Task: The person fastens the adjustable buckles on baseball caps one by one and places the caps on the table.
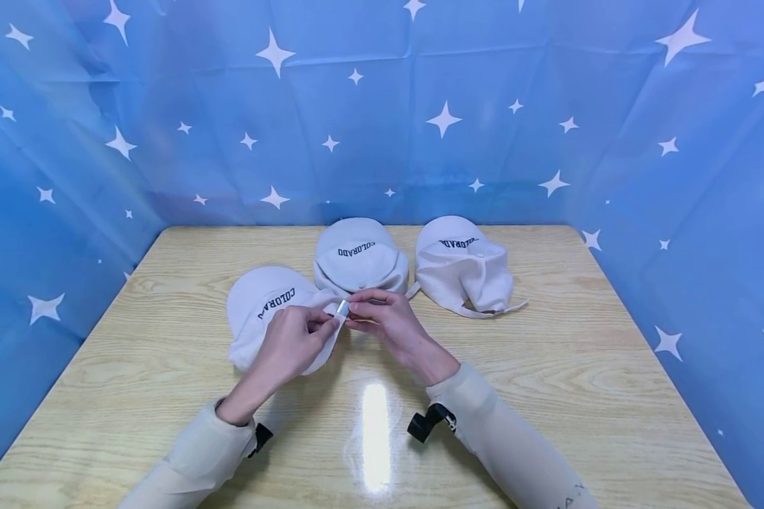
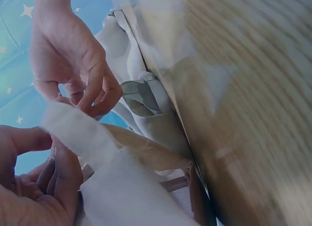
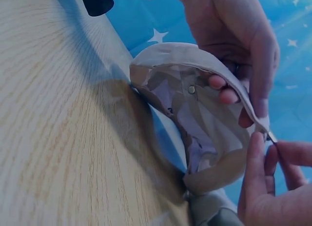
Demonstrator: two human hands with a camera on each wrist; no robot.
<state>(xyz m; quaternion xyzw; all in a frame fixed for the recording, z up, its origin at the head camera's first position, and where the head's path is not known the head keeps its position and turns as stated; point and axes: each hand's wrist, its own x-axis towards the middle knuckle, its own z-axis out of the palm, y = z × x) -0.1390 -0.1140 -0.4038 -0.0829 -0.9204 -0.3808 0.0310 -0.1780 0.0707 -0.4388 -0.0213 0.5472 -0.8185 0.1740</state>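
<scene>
A white baseball cap (image 1: 245, 304) with COLORADO on its front lies tilted on the table's left side, its back opening facing me. My left hand (image 1: 289, 343) pinches the cap's back strap (image 2: 78, 131) between thumb and fingers. At the strap's end shows a small metal buckle (image 1: 343, 307), also seen edge-on as a thin metal clasp (image 3: 271, 137) in the right wrist view. My right hand (image 1: 395, 325) pinches the strap end at this buckle. Inside the cap, a round metal stud (image 3: 191, 90) is visible. Fingers partly hide the strap.
Just behind my hands sits a second white COLORADO cap (image 1: 359, 265). To its right lies a third cap (image 1: 461, 265), its strap trailing on the wooden table (image 1: 547, 396). A blue star-patterned cloth (image 1: 382, 106) surrounds the table's back and sides.
</scene>
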